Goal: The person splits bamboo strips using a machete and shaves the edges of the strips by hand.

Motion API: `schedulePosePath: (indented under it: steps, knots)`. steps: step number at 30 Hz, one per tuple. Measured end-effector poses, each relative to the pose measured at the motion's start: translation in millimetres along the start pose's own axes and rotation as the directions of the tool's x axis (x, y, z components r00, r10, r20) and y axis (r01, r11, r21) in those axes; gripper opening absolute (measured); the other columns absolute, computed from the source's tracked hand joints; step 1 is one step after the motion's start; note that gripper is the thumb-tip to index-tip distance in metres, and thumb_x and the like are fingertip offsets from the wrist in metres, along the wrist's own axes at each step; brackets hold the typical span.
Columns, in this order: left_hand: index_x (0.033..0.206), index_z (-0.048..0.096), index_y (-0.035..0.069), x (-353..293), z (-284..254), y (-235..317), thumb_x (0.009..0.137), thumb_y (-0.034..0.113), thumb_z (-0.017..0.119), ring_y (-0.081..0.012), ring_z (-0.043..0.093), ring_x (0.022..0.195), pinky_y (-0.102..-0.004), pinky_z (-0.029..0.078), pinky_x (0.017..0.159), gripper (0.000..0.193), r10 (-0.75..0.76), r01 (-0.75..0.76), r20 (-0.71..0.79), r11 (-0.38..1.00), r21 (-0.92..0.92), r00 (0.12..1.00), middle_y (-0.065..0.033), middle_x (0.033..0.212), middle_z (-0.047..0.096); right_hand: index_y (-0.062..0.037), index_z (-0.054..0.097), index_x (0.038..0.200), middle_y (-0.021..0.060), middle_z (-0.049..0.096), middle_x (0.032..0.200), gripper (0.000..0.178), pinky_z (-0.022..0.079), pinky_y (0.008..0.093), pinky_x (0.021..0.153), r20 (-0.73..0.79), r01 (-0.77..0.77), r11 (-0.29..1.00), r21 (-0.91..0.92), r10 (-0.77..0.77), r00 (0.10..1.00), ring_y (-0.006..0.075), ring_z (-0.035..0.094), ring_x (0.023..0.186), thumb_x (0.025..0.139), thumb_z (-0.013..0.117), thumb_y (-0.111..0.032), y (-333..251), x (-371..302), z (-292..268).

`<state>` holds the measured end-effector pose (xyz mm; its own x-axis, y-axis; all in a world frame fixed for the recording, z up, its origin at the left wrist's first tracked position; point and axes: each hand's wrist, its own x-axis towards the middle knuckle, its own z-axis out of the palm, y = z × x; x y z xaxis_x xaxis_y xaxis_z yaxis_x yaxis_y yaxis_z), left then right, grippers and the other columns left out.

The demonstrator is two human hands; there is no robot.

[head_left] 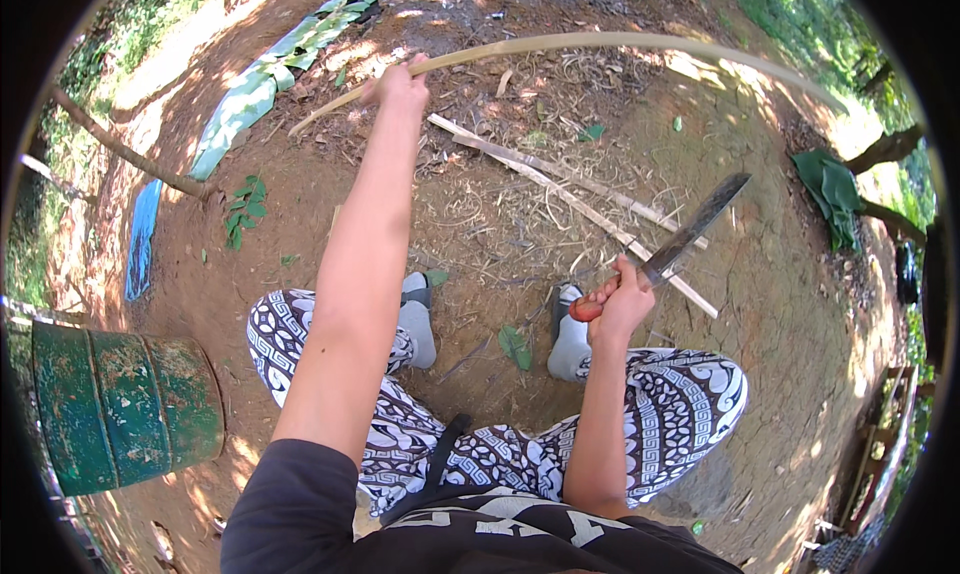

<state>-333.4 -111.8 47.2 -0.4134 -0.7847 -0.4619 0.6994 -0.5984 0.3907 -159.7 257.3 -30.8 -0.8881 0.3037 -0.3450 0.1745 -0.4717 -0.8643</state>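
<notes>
With my left arm stretched far forward, my left hand (400, 86) is closed around a long, pale strip of split bamboo (600, 41). The strip arches across the far side, its short end hanging left of the hand and its long end reaching right. My right hand (622, 302) grips the reddish handle of a machete (697, 229) in front of my right knee. Its dark blade points forward and right, apart from the held strip. Beneath the blade, two pale bamboo strips (570, 181) lie on the dirt, meeting near their far left ends.
Thin shavings (500, 214) litter the soil before my feet. A rusty green metal drum (130, 406) stands at left, near a leaning branch (130, 146). Pale green sheeting (245, 99) and a blue sheet (143, 239) lie far left. Dark green cloth (828, 196) hangs by a branch at right.
</notes>
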Motion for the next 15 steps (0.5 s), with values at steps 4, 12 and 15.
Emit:
schedulePosePath:
  steps: [4,12,15]
  knots:
    - [0.134,0.032,-0.009,33,-9,14,0.076,-0.023,0.039,-0.0399,0.044,0.126,-0.0546,0.042,0.113,0.06,-0.218,0.251,0.504,0.968,0.004,0.836,-0.0248,0.135,0.033,-0.0026,0.054,0.077,0.0007,0.04,0.049,0.019,0.033,0.0297,0.037,0.061,-0.048,0.999,0.007,0.047,0.997,0.0126,0.039,0.037,0.09,0.065,-0.011,7,-7,8]
    - [0.154,0.006,-0.003,0,-45,-4,0.068,-0.03,0.044,-0.0335,0.028,0.146,-0.0361,0.042,0.112,0.098,-0.527,-0.167,0.725,0.746,0.644,0.444,-0.0238,0.156,0.016,-0.0021,0.053,0.078,0.0019,0.044,0.053,0.018,0.033,0.0298,0.038,0.012,-0.035,0.999,0.042,0.035,0.999,0.0128,0.04,0.039,0.088,0.065,-0.01,4,13,-10]
    - [0.154,0.012,0.001,6,-52,2,0.069,-0.029,0.052,-0.0352,0.053,0.129,-0.0371,0.052,0.102,0.099,-0.584,-0.341,0.689,0.601,0.723,0.43,-0.0223,0.153,0.018,-0.002,0.054,0.078,0.0027,0.046,0.056,0.017,0.033,0.0294,0.038,-0.027,-0.025,0.999,0.04,0.026,0.999,0.0127,0.041,0.039,0.087,0.067,-0.009,6,19,-12]
